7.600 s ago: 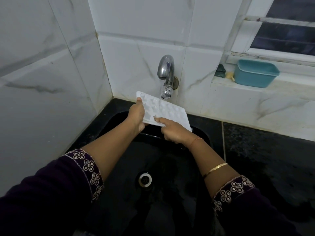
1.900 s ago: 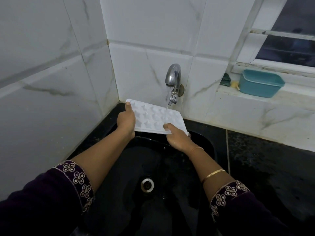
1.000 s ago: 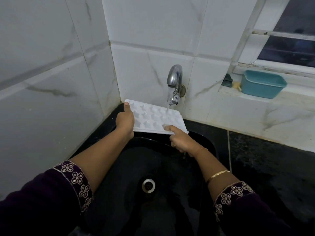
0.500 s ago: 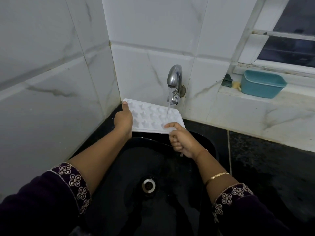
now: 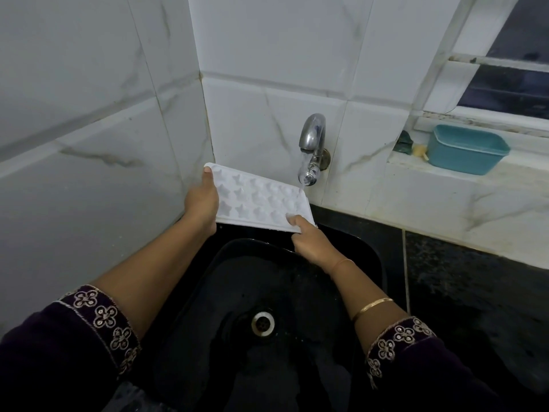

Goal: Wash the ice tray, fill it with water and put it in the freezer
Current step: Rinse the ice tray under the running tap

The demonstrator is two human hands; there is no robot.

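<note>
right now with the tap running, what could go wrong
Water from the tap lands on the ice tray at its far right edge, so it may splash onto the counter instead of filling the moulds. The left hand and right hand hold only its edges; once full it could tip and spill.

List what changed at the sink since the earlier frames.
The ice tray has shifted left under the tap, so the stream now hits its far right corner instead of mid-tray. The left hand still holds its left edge, the right hand its near right corner. Tap running, teal tub unmoved.
</note>
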